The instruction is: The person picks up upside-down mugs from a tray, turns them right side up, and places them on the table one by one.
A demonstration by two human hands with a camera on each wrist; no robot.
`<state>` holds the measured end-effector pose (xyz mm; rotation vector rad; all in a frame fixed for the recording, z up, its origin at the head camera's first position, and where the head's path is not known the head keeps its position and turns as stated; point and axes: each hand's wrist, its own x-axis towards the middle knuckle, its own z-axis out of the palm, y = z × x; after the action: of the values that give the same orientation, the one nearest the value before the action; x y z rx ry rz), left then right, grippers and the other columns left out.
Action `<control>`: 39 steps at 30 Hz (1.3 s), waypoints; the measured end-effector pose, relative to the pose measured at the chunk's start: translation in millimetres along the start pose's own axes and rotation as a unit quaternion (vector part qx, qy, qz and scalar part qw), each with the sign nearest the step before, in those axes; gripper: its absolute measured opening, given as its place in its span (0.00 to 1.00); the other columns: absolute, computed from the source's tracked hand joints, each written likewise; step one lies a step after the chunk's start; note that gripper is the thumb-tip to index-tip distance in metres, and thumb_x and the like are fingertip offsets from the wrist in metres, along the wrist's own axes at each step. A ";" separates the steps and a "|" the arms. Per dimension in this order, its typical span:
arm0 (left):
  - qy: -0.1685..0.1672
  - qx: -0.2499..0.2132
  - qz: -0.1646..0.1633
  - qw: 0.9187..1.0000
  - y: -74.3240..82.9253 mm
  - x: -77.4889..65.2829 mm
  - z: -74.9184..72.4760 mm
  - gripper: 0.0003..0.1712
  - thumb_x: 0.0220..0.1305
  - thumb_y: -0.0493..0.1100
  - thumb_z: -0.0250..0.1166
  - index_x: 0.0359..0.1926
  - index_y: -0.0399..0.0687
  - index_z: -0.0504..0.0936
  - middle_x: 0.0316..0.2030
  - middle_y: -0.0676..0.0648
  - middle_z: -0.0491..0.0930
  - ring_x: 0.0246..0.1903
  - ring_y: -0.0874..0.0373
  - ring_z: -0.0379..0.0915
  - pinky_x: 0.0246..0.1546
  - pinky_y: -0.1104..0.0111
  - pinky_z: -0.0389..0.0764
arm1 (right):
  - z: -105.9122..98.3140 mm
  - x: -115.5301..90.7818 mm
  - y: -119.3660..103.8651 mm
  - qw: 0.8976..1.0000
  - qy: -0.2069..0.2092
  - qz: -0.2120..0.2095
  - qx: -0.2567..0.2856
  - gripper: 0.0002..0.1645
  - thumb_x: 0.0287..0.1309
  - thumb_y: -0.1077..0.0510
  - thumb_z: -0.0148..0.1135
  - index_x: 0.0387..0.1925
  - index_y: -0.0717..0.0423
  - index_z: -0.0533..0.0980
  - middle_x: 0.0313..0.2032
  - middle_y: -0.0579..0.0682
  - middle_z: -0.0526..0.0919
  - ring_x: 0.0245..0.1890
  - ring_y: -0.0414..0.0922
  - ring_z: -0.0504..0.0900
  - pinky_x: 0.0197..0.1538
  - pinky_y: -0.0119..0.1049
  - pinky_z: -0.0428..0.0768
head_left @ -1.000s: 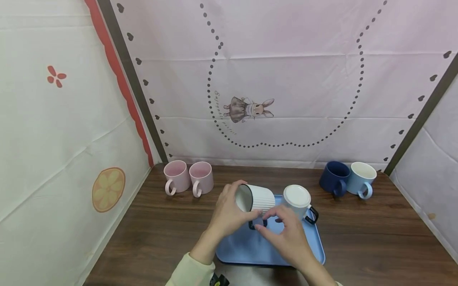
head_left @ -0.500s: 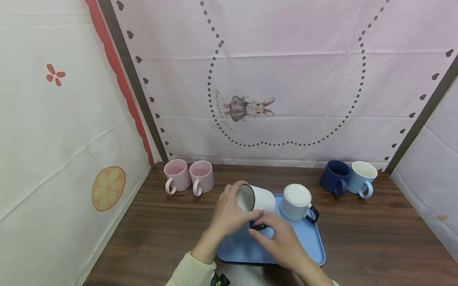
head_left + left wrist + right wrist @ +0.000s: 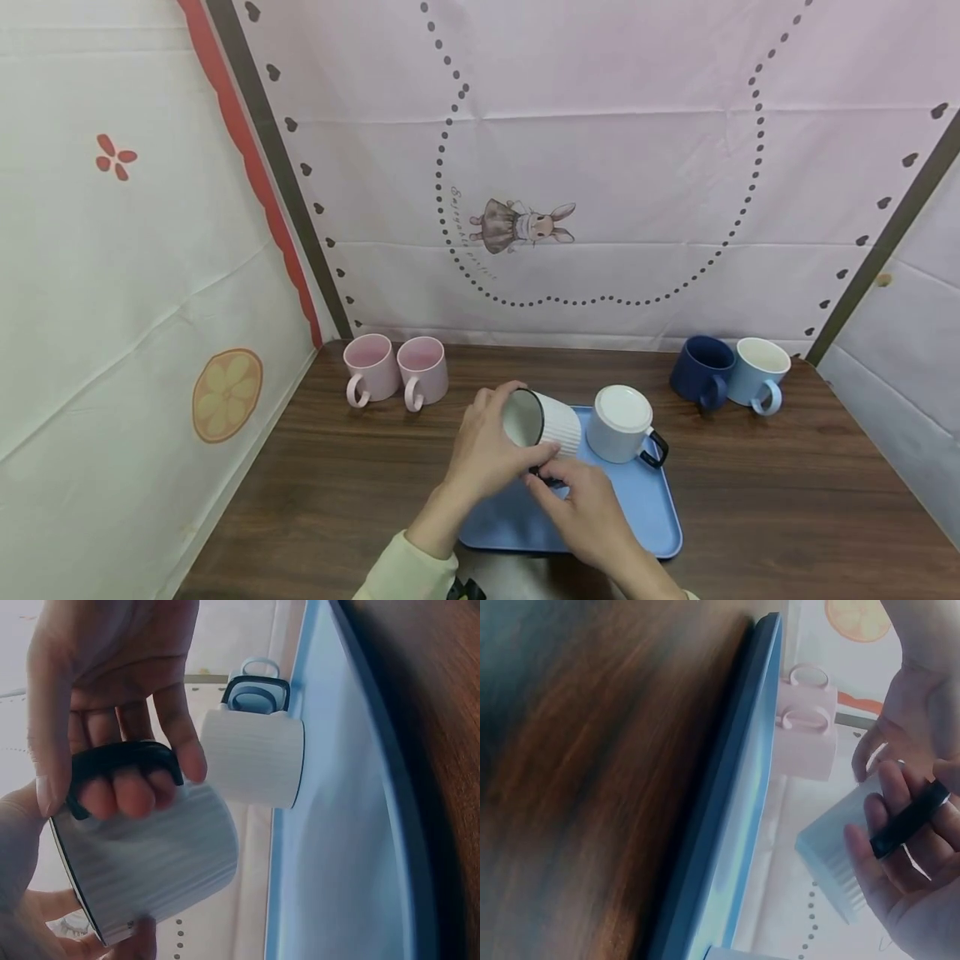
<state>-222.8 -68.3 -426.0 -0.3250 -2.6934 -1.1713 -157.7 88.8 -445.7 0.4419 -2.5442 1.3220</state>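
A white ribbed mug [image 3: 562, 423] with a dark rim is held tipped on its side above the blue tray [image 3: 648, 521], its mouth facing left. My left hand [image 3: 487, 446] grips it at the rim end, thumb on the near side and fingers on the far side. My right hand [image 3: 588, 510] holds its black handle [image 3: 120, 756]; several fingers pass through the loop in the left wrist view. A second white mug [image 3: 621, 427] with a black handle stands upside down on the tray's back right part, its handle pointing right.
Two pink mugs [image 3: 371, 367] stand upright at the back left of the wooden table [image 3: 330, 500]. A navy mug [image 3: 701, 371] and a light blue mug [image 3: 759, 375] stand side by side at the back right. Printed cloth walls [image 3: 630, 167] enclose the back and sides.
My right hand has moved left and its fingers have gone into the mug's handle. The mug has shifted slightly right and tilted a little more in my left hand.
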 end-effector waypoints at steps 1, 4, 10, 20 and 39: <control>0.002 -0.002 0.001 1.000 1.1 -0.4 0.4 0.50 0.42 0.68 0.80 0.67 0.64 0.74 0.51 0.49 0.76 0.49 0.51 0.72 0.43 0.59 0.76 | 0.2 -0.6 0.1 1.000 0.004 0.005 0.007 0.07 0.65 0.52 0.71 0.29 0.41 0.86 0.30 0.34 0.85 0.29 0.29 0.75 0.32 0.28 0.76; 0.004 -0.022 -0.002 1.000 4.0 -2.2 1.8 0.50 0.43 0.67 0.80 0.69 0.66 0.73 0.52 0.49 0.74 0.49 0.51 0.72 0.44 0.60 0.76 | 0.6 -1.6 -0.4 0.999 0.011 0.030 0.037 0.07 0.64 0.54 0.71 0.29 0.40 0.87 0.31 0.33 0.87 0.34 0.30 0.80 0.38 0.31 0.80; -0.005 -0.077 -0.021 0.997 8.6 -5.8 4.1 0.53 0.45 0.65 0.81 0.73 0.65 0.68 0.55 0.47 0.71 0.48 0.50 0.75 0.43 0.58 0.78 | 2.8 -2.9 -2.6 0.993 0.019 0.067 0.094 0.12 0.63 0.57 0.70 0.26 0.38 0.85 0.31 0.33 0.88 0.40 0.33 0.86 0.45 0.32 0.82; -0.013 -0.137 -0.054 0.989 10.3 -2.9 6.1 0.62 0.39 0.62 0.84 0.73 0.53 0.64 0.59 0.47 0.71 0.54 0.48 0.74 0.49 0.55 0.80 | 1.3 -1.7 -6.6 0.988 0.032 0.093 0.121 0.11 0.63 0.56 0.70 0.24 0.39 0.85 0.28 0.38 0.88 0.34 0.33 0.82 0.39 0.29 0.78; -0.051 -0.218 -0.061 0.973 8.1 -1.5 6.7 0.59 0.44 0.61 0.82 0.74 0.53 0.63 0.56 0.40 0.79 0.52 0.45 0.79 0.46 0.59 0.80 | -2.1 3.3 -3.3 0.926 0.009 0.208 0.316 0.15 0.68 0.57 0.63 0.38 0.68 0.85 0.38 0.56 0.90 0.46 0.39 0.88 0.55 0.33 0.84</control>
<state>-219.7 -58.2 -425.3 -0.2873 -2.5455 -1.8313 -159.4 88.2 -440.9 -0.0236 -2.2117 2.2961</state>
